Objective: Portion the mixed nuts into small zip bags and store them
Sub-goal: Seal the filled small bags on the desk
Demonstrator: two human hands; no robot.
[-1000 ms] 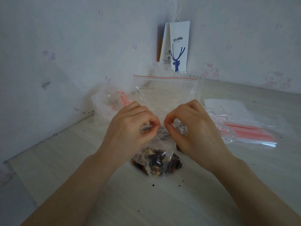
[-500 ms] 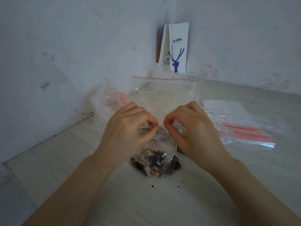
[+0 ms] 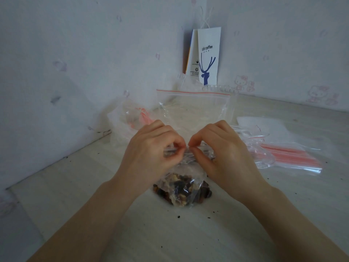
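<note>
Two pale walls [image 3: 75,53] meet in a corner. Wallpaper shows faint pink cartoon-cat prints [image 3: 240,83]. Desk [image 3: 170,239] pale wood-grain, scattered dark crumbs [image 3: 178,216]. White paper bag [image 3: 208,59] upright in corner. Light dim, bluish.

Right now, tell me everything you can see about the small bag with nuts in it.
The small zip bag is clear, crinkled plastic, standing upright on the pale table. Its bottom bulges with mixed nuts, dark brown and tan. The left hand and right hand pinch its top edge side by side. Whether the zip is sealed cannot be told.
</note>
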